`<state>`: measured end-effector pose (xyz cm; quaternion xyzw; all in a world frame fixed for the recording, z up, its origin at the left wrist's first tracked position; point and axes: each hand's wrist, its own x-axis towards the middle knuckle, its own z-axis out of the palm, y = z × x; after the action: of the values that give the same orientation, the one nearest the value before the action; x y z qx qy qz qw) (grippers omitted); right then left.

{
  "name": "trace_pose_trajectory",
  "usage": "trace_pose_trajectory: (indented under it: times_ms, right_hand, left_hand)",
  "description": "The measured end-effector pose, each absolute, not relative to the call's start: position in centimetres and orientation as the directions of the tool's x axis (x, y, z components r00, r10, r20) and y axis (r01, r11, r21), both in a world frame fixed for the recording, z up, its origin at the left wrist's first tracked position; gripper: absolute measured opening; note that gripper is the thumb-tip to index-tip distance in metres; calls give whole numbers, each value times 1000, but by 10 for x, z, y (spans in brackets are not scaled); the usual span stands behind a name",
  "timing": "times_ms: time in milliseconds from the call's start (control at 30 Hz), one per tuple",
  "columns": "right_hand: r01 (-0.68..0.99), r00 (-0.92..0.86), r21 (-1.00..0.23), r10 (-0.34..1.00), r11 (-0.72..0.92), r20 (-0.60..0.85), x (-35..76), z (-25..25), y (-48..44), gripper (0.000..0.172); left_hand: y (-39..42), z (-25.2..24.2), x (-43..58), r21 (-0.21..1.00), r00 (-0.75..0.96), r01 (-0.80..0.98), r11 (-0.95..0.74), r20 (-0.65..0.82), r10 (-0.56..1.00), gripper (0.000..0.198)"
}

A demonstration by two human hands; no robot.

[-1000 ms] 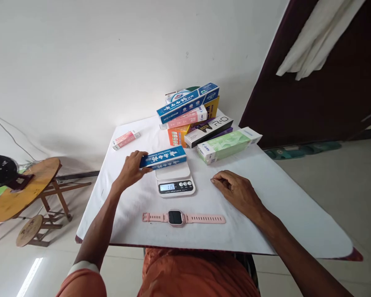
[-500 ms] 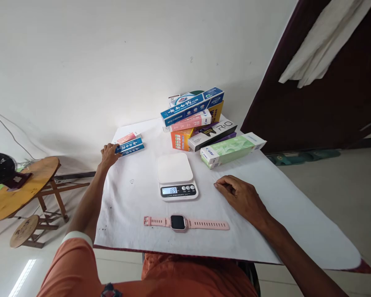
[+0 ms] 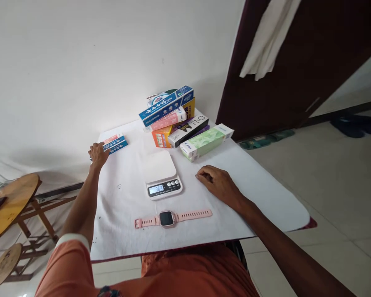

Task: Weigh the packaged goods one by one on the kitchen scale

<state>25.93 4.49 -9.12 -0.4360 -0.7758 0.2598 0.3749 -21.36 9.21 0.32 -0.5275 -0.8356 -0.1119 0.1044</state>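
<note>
At the table's far left, my left hand [image 3: 99, 155] has its fingers bent round the left end of a blue toothpaste box [image 3: 119, 144]. That end is hidden by the hand. A second box, pink and white [image 3: 113, 137], lies against its far side. My right hand [image 3: 214, 181] rests on the cloth right of the scale, fingers curled in, with nothing seen in them. Between the hands stands a white digital scale [image 3: 161, 165] with a bare pan and a lit display. Nearer me lies a pink-strapped smartwatch [image 3: 167, 218], stretched out flat.
Behind the scale is a pile of boxes: a long blue one [image 3: 167, 105], a pink one [image 3: 170, 119], a black-and-white one [image 3: 188, 131] and a green one [image 3: 207, 141]. A white cloth covers the table [image 3: 117, 222]. The wall stands behind; a wooden stool [image 3: 6, 264] is at left.
The view has swung to the right, so everything sits further left. The scale's displayed number has changed. My left hand stays at the box's end; my right hand keeps its curled pose.
</note>
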Motion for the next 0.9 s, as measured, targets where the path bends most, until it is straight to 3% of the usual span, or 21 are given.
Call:
trace_pose_trajectory:
  times_ms: [67,167,267,367,467,567,733,900]
  right_hand:
    - [480,-336,-732,872,484,356,259,-91,45,15]
    - [487,-334,-729,874,480,352,260,-91,45,16]
    - [487,-337,-726,872,485,356,260,-91,44,16]
    - [480,-341,-727,868,490,360,260,-93,45,16]
    - [477,-338,-723,864,499,373,259,-95,46,14]
    - [488,-335,-710,861,507,384,259,-97,48,15]
    - [501,-349,-694,855,517,384,259,-98,47,16]
    - [489,-350,-699,852,522,390,260,-99,46,15]
  left_hand:
    - [91,12,-183,116,-324,946,304,416,850,30]
    - [88,26,-114,140,-65,990,-13,537,841,24]
    - [87,32,-30,128,206,941,-312,514,833,25]
    - [90,26,47,30,442,873,-487,373,816,31]
    - [98,12,102,-67,459,888,-455,193,867,45]
    - [107,1,130,-95,360,932,-349,144,922,50]
    - [114,2,135,-10,308,951,-310,156,939,34]
    - [87,16,100,117,333,923,-367,239,912,43]
